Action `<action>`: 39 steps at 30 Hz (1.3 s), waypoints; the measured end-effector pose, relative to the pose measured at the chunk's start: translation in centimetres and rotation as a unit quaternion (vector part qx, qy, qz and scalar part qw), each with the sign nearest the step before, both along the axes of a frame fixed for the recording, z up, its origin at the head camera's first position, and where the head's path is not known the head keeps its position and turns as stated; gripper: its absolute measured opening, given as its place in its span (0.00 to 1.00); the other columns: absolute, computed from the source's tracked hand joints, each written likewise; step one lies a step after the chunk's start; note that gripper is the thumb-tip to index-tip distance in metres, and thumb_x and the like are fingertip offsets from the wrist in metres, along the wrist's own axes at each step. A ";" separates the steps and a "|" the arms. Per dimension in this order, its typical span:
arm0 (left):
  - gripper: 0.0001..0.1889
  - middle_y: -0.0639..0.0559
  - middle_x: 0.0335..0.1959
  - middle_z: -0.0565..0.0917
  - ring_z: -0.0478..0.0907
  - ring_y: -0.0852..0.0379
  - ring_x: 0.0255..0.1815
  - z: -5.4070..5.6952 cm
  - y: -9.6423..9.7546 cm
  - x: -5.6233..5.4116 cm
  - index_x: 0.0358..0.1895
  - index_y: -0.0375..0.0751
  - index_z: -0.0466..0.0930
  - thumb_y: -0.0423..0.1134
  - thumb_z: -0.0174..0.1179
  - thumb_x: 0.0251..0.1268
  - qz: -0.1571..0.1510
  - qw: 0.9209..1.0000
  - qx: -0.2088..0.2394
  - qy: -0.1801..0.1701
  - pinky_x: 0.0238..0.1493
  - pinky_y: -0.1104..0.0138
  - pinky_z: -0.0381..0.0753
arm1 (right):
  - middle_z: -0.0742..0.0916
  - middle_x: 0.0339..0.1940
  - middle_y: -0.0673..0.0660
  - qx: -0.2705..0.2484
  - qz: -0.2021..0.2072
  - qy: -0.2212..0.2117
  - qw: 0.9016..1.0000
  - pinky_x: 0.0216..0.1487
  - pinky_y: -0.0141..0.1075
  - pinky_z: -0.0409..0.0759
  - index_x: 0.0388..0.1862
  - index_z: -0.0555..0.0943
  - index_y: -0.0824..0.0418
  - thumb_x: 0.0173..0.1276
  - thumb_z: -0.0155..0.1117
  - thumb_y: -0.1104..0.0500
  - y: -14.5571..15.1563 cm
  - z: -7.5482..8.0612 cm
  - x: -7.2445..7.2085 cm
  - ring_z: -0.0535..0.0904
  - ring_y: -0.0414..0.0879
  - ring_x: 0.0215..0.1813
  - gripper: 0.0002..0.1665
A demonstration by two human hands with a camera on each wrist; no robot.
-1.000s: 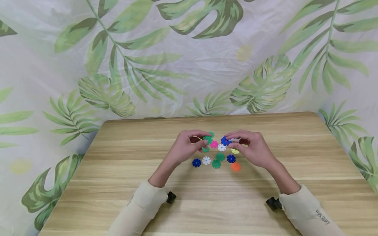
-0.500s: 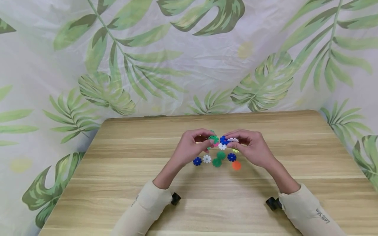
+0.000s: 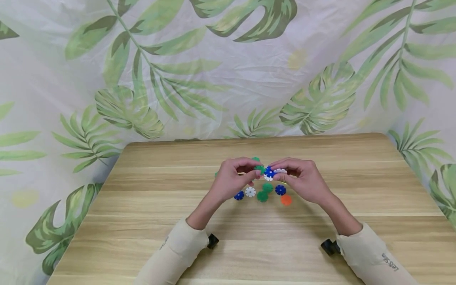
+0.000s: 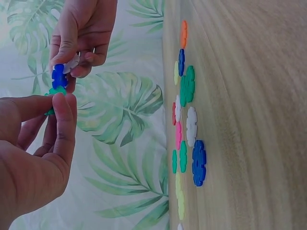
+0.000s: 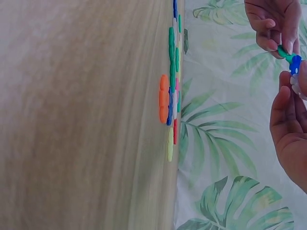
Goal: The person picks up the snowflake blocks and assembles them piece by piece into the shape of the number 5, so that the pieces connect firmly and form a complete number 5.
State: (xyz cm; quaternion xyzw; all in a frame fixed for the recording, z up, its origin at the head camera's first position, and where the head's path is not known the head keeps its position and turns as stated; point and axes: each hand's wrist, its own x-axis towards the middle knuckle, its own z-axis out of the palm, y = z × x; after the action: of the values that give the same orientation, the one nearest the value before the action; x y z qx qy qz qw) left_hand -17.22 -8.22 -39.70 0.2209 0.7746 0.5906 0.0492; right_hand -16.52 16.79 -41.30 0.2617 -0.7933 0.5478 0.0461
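Between thumb and fingers, my left hand (image 3: 233,179) pinches a green notched disc (image 3: 260,170). My right hand (image 3: 302,178) holds a blue notched disc (image 3: 269,172) with a white notched disc (image 3: 280,171) joined to it. The green disc's edge meets the blue disc's edge, and both hands are held up above the table. In the left wrist view the blue disc (image 4: 59,76) sits between the green disc (image 4: 56,91) and the white one (image 4: 73,63). The right wrist view shows the same row of green, blue (image 5: 295,64) and white, partly covered by fingers.
Several loose notched discs lie flat on the wooden table (image 3: 249,245) below the hands: an orange disc (image 3: 286,200), a dark blue disc (image 3: 280,190), a white disc (image 3: 250,192), overlapping green discs (image 3: 263,196) and others. A leaf-patterned cloth (image 3: 199,79) hangs behind the table.
My left hand has moved right with the green disc until it meets the blue disc. My right hand has stayed nearly in place, and the blue disc has turned slightly.
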 end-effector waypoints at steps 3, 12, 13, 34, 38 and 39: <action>0.09 0.38 0.41 0.92 0.89 0.56 0.32 0.0 0.1 0.1 0.52 0.36 0.92 0.29 0.68 0.73 0.007 1.000 -0.001 0.005 0.36 0.62 0.93 | 0.93 0.52 0.61 -0.002 -0.006 0.000 1.000 0.51 0.27 0.88 0.49 0.92 0.61 0.71 0.73 0.69 -0.1 -0.1 0.0 0.89 0.32 0.52 0.10; 0.07 0.41 0.35 0.92 0.89 0.55 0.29 -0.2 0.4 0.4 0.47 0.36 0.94 0.27 0.71 0.69 0.037 0.998 0.009 0.047 0.36 0.48 0.92 | 0.93 0.48 0.68 -0.048 -0.018 -0.010 0.999 0.46 0.28 0.90 0.47 0.92 0.67 0.68 0.74 0.73 -0.8 -0.4 0.3 0.90 0.33 0.45 0.10; 0.06 0.41 0.35 0.92 0.89 0.56 0.29 -0.3 0.5 0.4 0.46 0.35 0.94 0.27 0.71 0.68 0.040 0.998 0.012 0.052 0.35 0.47 0.92 | 0.93 0.48 0.68 -0.051 -0.019 -0.010 0.998 0.45 0.28 0.90 0.47 0.92 0.68 0.67 0.74 0.73 -0.8 -0.5 0.4 0.90 0.33 0.44 0.10; 0.09 0.38 0.43 0.92 0.89 0.60 0.32 -0.3 0.4 0.2 0.50 0.34 0.90 0.27 0.70 0.70 0.026 0.999 0.011 0.020 0.36 0.59 0.93 | 0.92 0.54 0.59 0.001 0.011 -0.038 0.999 0.51 0.29 0.89 0.50 0.91 0.60 0.74 0.72 0.66 0.0 0.6 0.2 0.89 0.36 0.52 0.09; 0.08 0.37 0.43 0.92 0.89 0.59 0.32 -0.4 0.6 0.2 0.49 0.32 0.89 0.26 0.70 0.69 0.030 0.999 0.023 0.026 0.37 0.63 0.93 | 0.91 0.56 0.59 -0.006 0.018 -0.044 0.999 0.50 0.30 0.89 0.52 0.91 0.59 0.75 0.72 0.65 0.2 0.7 0.3 0.89 0.39 0.52 0.10; 0.08 0.37 0.42 0.92 0.89 0.58 0.32 -0.4 0.7 0.3 0.48 0.32 0.89 0.26 0.70 0.69 0.028 0.999 0.026 0.026 0.37 0.63 0.93 | 0.91 0.56 0.59 -0.006 0.019 -0.044 0.999 0.50 0.30 0.89 0.53 0.90 0.59 0.75 0.72 0.64 0.2 0.7 0.3 0.89 0.40 0.52 0.10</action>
State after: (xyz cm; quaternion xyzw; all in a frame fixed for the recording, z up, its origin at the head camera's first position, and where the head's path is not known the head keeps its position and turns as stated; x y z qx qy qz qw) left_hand -16.94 -7.54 -40.08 0.2153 0.7657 0.6060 0.0065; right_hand -16.23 16.94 -40.59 0.2524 -0.7858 0.5647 0.0023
